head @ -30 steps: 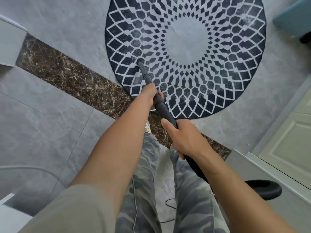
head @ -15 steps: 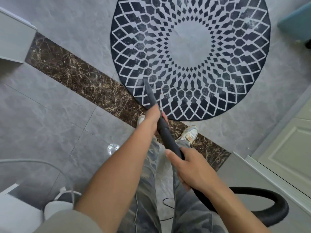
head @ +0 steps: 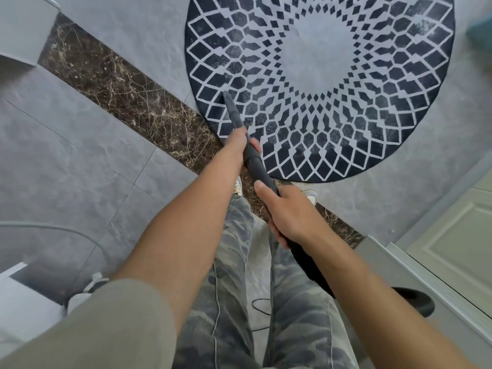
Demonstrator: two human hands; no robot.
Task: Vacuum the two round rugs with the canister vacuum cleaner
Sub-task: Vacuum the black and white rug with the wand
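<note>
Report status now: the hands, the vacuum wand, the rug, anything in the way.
Left hand forward, right hand behind, both shut on vacuum wand. Nozzle tip on round rug, near its left edge. Thin black cord on floor between the legs; rug clear.

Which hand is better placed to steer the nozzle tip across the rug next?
The left hand. It holds the wand nearest the nozzle tip, which sits on the round rug near its left edge. The right hand holds farther back by the hose, better suited to pushing.
</note>
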